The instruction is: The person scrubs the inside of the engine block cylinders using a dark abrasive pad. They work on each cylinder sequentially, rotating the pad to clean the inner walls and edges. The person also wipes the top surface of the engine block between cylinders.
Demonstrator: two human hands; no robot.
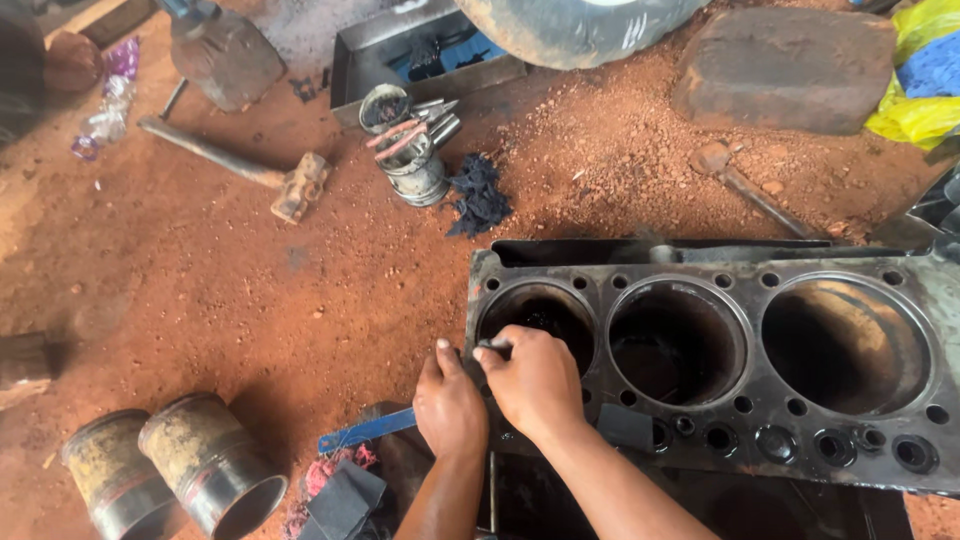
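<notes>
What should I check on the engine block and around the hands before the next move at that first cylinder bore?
1. Both hands at the first bore: ok. Left hand and right hand rest on the engine block at its near edge.
2. Tool grip: cannot tell. A small metal piece shows at the right fingertips; its kind is unclear.
3. First bore unobstructed: ok, though dark inside.
4. Block steady: cannot tell; its supports are hidden.
5. Hammer out of the way: ok, lying on the dirt, apart.
6. Two loose cylinder sleeves clear of the arms: ok.
</notes>
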